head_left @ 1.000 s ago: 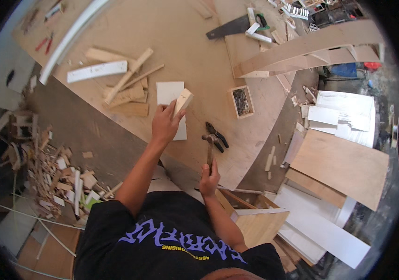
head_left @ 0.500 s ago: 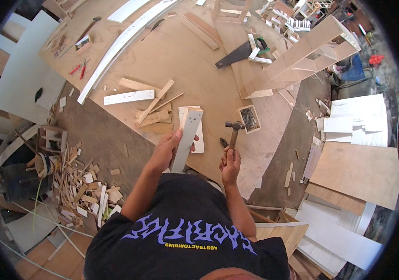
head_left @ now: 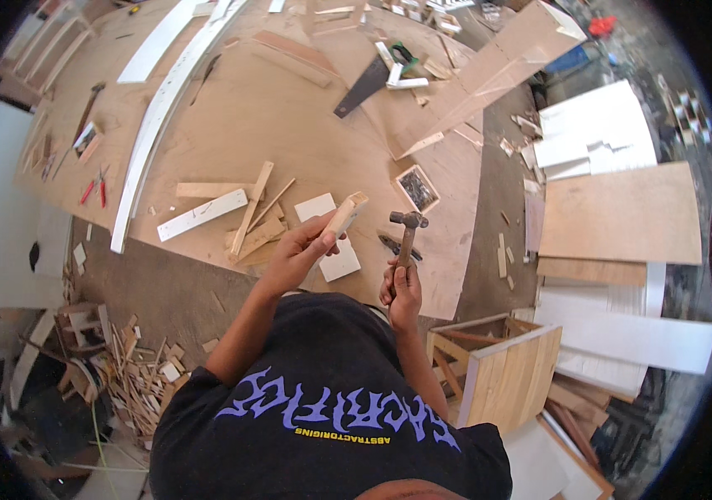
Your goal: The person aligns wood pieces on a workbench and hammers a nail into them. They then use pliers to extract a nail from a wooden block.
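My left hand (head_left: 306, 247) is closed around a short wood block (head_left: 345, 213), which it holds tilted so that bare wood and its end face up. Under that block, a flat white board (head_left: 340, 262) rests on the large plywood sheet (head_left: 289, 108). In my right hand (head_left: 402, 290) is a hammer (head_left: 407, 237), gripped by its wooden handle with the metal head up. Beside the hammer lie dark-handled pliers (head_left: 390, 244). A small wooden box (head_left: 417, 189) filled with nails or similar small metal pieces stands just beyond the hammer head.
Left of the block lie a white strip (head_left: 203, 215) and several bare wood offcuts (head_left: 253, 208). Farther off are a handsaw (head_left: 362, 86), a long curved white piece (head_left: 156, 125), red-handled pliers (head_left: 96, 188) and a tall plywood frame (head_left: 489, 75). A wooden cabinet (head_left: 510, 375) stands near my right elbow.
The wood block has turned in my left hand, from its white face showing to bare wood showing. My right hand still holds the hammer. The whole view has shifted and turned.
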### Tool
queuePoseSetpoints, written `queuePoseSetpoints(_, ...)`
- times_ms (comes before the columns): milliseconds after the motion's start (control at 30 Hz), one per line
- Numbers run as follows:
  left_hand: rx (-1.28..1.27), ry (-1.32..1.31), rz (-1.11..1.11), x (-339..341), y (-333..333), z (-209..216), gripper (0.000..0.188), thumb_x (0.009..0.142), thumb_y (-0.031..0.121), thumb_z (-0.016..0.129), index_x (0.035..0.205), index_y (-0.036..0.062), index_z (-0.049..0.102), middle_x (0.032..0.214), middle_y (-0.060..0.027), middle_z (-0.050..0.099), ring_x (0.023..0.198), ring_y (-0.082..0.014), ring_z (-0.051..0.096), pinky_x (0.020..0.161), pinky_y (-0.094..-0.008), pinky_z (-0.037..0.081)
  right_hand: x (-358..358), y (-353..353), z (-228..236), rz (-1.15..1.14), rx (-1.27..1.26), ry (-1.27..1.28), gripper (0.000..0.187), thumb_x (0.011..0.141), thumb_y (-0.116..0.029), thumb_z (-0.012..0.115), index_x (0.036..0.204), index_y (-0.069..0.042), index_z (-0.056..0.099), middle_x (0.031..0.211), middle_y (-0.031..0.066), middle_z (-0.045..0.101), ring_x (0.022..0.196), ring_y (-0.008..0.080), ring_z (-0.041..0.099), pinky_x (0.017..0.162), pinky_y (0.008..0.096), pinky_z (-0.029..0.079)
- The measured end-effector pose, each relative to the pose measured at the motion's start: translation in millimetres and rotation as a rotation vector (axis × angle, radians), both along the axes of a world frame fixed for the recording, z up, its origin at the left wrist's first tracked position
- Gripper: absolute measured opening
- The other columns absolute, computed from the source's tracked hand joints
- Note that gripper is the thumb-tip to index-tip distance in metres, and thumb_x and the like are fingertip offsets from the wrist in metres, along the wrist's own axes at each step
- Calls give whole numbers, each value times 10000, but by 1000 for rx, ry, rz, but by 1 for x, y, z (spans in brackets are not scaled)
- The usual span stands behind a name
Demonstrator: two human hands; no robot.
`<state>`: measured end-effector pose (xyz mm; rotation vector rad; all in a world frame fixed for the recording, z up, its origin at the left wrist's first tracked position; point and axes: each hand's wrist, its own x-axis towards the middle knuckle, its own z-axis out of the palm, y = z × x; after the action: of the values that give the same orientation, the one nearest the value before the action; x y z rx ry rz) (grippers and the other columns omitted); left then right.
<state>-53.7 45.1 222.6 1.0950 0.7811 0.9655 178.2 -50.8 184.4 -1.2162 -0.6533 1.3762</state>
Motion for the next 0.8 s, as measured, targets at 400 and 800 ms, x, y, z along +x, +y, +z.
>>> queuePoseSetpoints(400, 621, 989, 29, 25, 41, -179, 595, 824, 352, 811, 1321, 67, 648, 1137, -131, 620, 1117, -336, 557, 951, -476, 452, -17, -58, -14, -306, -115, -284, 321, 1111, -354, 492, 1172, -40, 527, 795, 0, 475, 573, 53, 396, 517, 225, 350)
queuePoseSetpoints(800, 616, 1228, 246, 52, 33, -202, 574, 882, 428, 741, 1340, 90, 665, 1146, -69, 611, 1078, -267, 558, 911, -435, 436, 30, -40, -60, 44, -255, -784, 231, 1036, -270, 604, 1093, -49, 566, 748, 12, 553, 620, 128, 493, 579, 299, 399)
